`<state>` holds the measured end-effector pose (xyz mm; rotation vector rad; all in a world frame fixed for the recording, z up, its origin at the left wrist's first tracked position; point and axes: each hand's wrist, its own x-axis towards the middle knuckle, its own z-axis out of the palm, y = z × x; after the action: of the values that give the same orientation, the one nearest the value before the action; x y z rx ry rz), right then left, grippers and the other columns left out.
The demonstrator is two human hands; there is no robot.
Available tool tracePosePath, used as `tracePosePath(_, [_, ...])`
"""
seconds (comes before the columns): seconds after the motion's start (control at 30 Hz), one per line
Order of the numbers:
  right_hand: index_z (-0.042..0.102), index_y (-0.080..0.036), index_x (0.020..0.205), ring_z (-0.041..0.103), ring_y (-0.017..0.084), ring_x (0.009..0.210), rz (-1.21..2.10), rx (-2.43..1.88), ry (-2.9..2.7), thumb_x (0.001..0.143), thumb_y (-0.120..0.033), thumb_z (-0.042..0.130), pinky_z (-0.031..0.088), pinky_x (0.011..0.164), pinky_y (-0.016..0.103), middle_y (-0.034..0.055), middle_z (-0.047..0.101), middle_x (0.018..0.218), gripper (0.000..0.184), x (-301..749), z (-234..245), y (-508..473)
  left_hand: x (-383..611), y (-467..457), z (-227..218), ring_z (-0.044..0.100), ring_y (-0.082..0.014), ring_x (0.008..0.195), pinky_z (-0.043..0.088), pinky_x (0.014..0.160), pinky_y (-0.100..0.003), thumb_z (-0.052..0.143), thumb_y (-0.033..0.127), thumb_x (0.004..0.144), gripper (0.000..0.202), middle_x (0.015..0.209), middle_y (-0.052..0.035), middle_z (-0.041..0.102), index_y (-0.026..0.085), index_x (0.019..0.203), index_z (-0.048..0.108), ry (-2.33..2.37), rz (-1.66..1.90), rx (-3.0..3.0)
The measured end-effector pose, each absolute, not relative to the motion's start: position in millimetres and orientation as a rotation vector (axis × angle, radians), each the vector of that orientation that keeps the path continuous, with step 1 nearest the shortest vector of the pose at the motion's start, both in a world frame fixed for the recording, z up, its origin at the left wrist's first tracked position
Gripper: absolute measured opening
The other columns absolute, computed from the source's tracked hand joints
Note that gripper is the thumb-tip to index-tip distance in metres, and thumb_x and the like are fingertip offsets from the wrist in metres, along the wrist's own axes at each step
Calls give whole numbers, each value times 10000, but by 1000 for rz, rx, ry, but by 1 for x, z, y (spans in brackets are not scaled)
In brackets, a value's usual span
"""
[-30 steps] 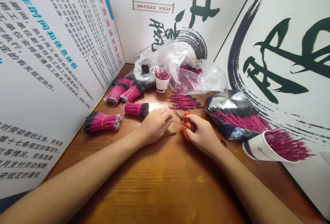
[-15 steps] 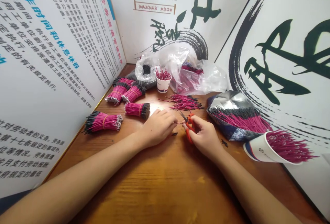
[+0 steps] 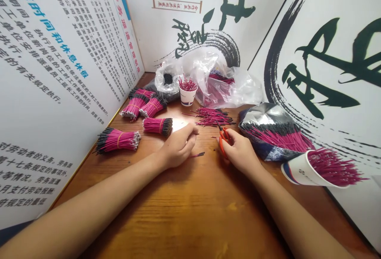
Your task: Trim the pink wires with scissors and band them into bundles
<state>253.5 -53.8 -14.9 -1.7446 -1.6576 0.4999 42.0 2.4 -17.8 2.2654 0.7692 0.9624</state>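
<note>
My left hand (image 3: 180,145) is closed, its fingers curled, and a short dark wire tip shows at the fingertips. Beside its lower edge a magenta wire with a black end (image 3: 199,155) pokes out; whether the hand touches it I cannot tell. In my right hand (image 3: 239,147) are small red-handled wire cutters (image 3: 223,142), their thin dark jaws pointing up and away from me, seemingly closed. A tiny reddish bit (image 3: 213,137) lies left of the cutters. Beyond both hands is a loose pile of magenta wires with black ends (image 3: 214,116).
Banded wire bundles (image 3: 119,140) lie at the left. A paper cup of wires (image 3: 187,97) stands at the back by clear plastic bags (image 3: 247,88). To the right are an open silver bag of wires (image 3: 268,112) and a tipped paper cup (image 3: 300,170). Printed panels enclose the wooden table (image 3: 190,211).
My hands have moved apart: the left back to the left, the right slightly right with the cutters. The cutters' jaws were open near the held wire and now look closed. More of the lower wire shows.
</note>
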Motion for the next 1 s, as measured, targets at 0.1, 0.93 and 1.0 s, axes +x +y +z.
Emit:
tracePosePath(0.1, [521,-196,755,499,135,589,516,-1713,-1638,867,-366,543,368,556,238,-14,566,659,205,254,-16,-54,43,1,-18,457,-124,677,396,665,-258,355,218,964,142,750,11,498,185,893,473,740,994,2237])
tracePosePath(0.93, [465,-212,733,430,120,534,659,-1616,-1896,932,-380,521,282,532,248,-44,520,592,265,224,-9,-73,46,4,-23,432,-81,580,354,538,-222,489,190,917,33,741,25,496,183,905,519,780,1189,2017])
tracePosePath(1.0, [476,-211,738,435,120,530,649,-1618,-1900,930,-375,521,283,529,247,-43,527,591,257,224,-9,-73,46,3,-26,407,-67,524,318,489,-214,477,224,933,54,715,35,480,185,929,514,791,1124,1953])
